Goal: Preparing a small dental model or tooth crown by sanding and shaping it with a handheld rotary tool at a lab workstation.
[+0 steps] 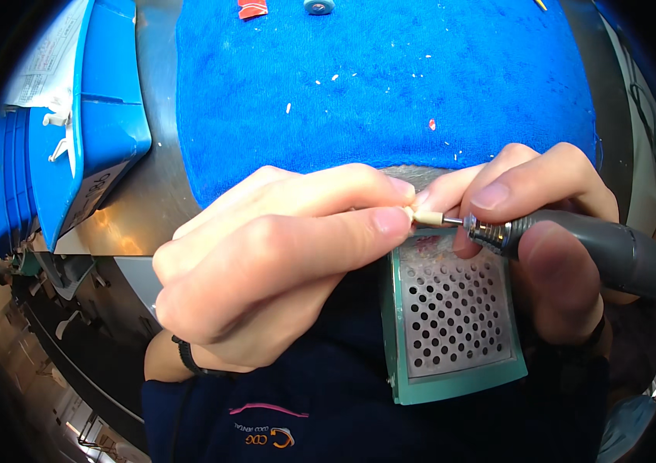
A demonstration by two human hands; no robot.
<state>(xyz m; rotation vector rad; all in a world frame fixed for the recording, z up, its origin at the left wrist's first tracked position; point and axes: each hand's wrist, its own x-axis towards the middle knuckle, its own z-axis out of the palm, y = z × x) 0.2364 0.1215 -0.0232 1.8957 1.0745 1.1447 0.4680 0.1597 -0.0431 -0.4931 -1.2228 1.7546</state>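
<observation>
My right hand [552, 224] is closed around a dark grey rotary handpiece [606, 251], with its metal collar toward the left. From the collar a thin shank carries a cream-coloured cylindrical polishing bit [428, 217]. Pinched between the thumb and index finger of my left hand [266, 255] is a small pale piece [411, 211], mostly hidden by the fingertips. The bit's tip meets or almost meets this piece; I cannot tell which. Fingers of my right hand reach close to the left fingertips, above the bit.
Just below my hands is a green-framed metal grille [459, 316] with round holes. A blue towel [374, 85] with pale crumbs covers the bench beyond. Blue plastic bins [111, 116] stand at the left, one with papers. A red scrap [252, 8] lies at the far edge.
</observation>
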